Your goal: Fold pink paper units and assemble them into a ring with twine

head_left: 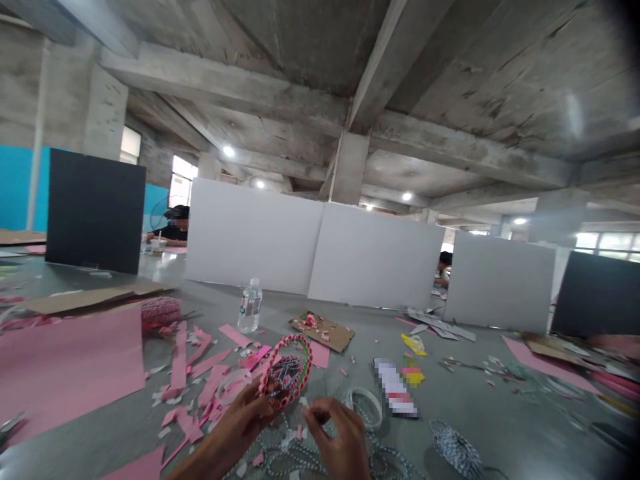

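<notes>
In my left hand [257, 403] is an oval ring [305, 379] edged with pink-and-white twisted trim, showing a green strip along its inner right side. A dark striped patch, perhaps cord, shows through its lower middle. My left fingers are closed on its lower left side. Just right of the ring, my right hand [340, 430] has its thumb and fingertips brought together; what they pinch, if anything, is too small to name. Loose striped cord [295, 460] lies on the table beneath both hands. A ball of striped cord [456, 448] sits to the right.
A water bottle [251, 307] stands behind the hands, near cardboard [340, 333] with pink scraps. Pink paper [75, 370] and cut strips cover the left. A tape roll [366, 408] and a blurred flat object [395, 388] lie right. White panels [255, 233] border the back; people sit beyond.
</notes>
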Available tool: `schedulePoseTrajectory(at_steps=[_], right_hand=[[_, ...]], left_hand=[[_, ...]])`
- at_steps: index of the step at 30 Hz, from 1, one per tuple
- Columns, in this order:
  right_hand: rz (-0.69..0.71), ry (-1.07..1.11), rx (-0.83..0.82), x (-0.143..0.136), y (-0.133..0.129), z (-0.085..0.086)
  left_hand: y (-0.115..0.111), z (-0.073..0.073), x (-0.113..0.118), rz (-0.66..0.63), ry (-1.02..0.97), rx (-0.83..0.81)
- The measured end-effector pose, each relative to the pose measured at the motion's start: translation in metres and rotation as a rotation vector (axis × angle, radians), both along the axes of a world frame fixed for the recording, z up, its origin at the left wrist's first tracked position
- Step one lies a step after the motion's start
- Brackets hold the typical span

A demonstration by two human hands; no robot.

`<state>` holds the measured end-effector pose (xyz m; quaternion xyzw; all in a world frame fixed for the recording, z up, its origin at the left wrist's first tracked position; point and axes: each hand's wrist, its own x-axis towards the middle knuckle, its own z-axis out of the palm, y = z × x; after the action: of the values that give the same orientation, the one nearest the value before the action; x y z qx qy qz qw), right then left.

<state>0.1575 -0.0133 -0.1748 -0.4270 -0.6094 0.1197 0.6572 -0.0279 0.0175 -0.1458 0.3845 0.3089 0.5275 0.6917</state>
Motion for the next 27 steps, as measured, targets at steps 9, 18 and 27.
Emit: schedulePoseTrajectory(at_steps=[9,18,27], right_hand=[[0.26,-0.367,-0.017,0.024,0.003,0.015],[0.144,-0.327,-0.044,0.023,0.006,0.007],[0.169,-0.55,-0.032,0.028,0.006,0.015]], left_hand=[[0.003,-0.011,-0.002,-0.193,0.004,0.143],[0.003,-0.02,0.004,-0.245,0.108,0.108],[0.006,-0.023,0.003,-0.186,0.154,0.028]])
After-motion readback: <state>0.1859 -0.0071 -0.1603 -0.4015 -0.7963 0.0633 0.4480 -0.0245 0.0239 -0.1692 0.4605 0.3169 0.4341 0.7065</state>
